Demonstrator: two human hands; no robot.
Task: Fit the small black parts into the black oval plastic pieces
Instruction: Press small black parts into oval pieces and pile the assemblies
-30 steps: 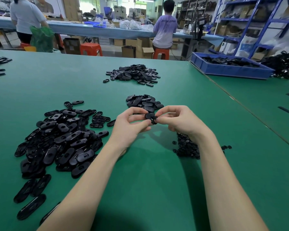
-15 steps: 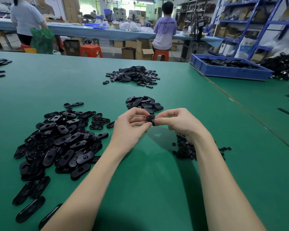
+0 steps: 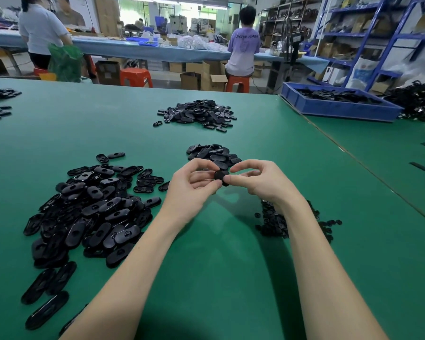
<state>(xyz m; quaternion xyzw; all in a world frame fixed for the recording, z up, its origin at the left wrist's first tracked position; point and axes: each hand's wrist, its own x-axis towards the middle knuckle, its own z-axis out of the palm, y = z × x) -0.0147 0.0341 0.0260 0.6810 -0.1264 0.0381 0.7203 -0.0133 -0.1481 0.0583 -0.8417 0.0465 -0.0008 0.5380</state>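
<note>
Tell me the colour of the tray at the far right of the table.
Blue; the tray holds black parts, seen clearly in the head view.

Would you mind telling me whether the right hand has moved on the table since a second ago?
No, not noticeably. The right hand sits just in front of the small pile of ovals, above the small parts, as before.

Table (image 3: pixel 206 278): covered in green matt sheet, smooth, no glare. Ovals (image 3: pixel 91 212): black plastic, semi-gloss, pale highlights on the rounded backs. Small parts (image 3: pixel 275 224): black, duller, finish too fine to judge. Piece (image 3: pixel 221 177) pinched between left hand (image 3: pixel 194 187) and right hand (image 3: pixel 260 182): black plastic, low sheen. Bin (image 3: pixel 339 109): blue plastic, smooth. Stools (image 3: pixel 136 77): orange plastic, glossy. Boxes (image 3: pixel 212 76): brown cardboard, matt. Racks (image 3: pixel 368 33): blue painted metal.
</note>
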